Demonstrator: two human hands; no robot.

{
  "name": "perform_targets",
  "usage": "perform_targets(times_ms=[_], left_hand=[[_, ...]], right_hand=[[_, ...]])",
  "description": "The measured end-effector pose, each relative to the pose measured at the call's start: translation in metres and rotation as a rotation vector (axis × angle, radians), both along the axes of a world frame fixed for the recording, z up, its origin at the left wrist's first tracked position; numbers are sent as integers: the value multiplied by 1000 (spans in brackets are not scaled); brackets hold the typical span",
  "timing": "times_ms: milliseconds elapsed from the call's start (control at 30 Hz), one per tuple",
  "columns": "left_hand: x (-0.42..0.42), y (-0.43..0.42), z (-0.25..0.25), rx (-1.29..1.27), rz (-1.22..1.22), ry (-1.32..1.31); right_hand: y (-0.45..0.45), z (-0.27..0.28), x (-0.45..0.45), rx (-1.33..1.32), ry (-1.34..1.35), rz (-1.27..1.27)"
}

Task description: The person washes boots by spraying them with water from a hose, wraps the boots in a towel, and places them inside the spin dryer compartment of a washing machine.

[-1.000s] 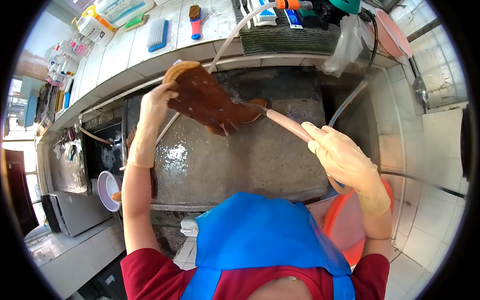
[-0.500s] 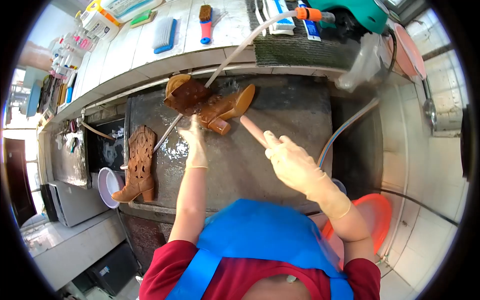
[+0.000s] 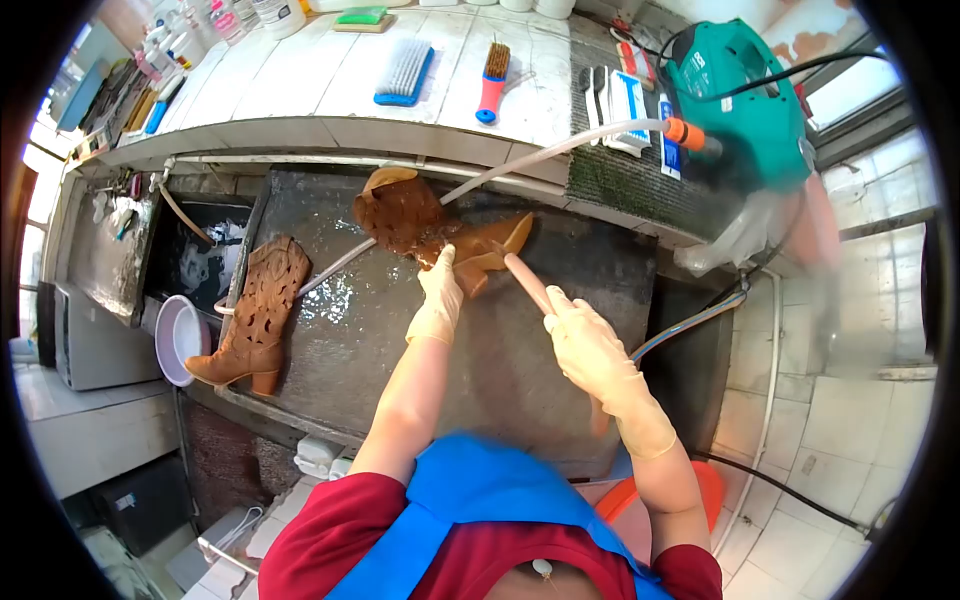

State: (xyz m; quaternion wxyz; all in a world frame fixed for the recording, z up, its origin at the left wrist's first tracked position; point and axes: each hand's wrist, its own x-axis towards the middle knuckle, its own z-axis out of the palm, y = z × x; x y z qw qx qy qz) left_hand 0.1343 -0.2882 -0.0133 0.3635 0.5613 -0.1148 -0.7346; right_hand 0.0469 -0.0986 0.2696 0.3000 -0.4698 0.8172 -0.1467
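Observation:
A wet brown boot [image 3: 400,215] lies on its side on the dark wash slab [image 3: 520,370], sole and heel toward the right. My left hand [image 3: 437,300], in a thin pale glove, closes on the boot's underside near the heel. Gloved as well, my right hand [image 3: 590,345] is wrapped round a tan hose [image 3: 528,282], whose mouth points at the sole and heel. A second brown boot [image 3: 262,315] with cut-out patterns lies at the slab's left edge, apart from both hands.
On the tiled ledge sit a blue block brush [image 3: 405,72] and a red-handled brush [image 3: 492,85]. A green machine [image 3: 740,95] feeds a pale hose [image 3: 560,147] crossing behind the boot. A white basin [image 3: 183,340] stands left, an orange-red basin [image 3: 708,490] at lower right.
The view has shifted, so the ledge shows lower and further right. My left hand has come closer to the boot's heel, and the hose mouth now sits nearer the sole.

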Motion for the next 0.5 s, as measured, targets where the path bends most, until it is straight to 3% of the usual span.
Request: perform_targets(times_ms=[200,300,367,500], left_hand=[[9,61,38,49,1,441],[3,93,82,220,-5,704],[-11,113,80,286,7,925],[-22,145,100,415,57,1060]], right_hand=[[18,46,8,47,187,54],[35,71,15,51,274,104],[41,95,24,120,225,13],[59,128,43,129,317,13]])
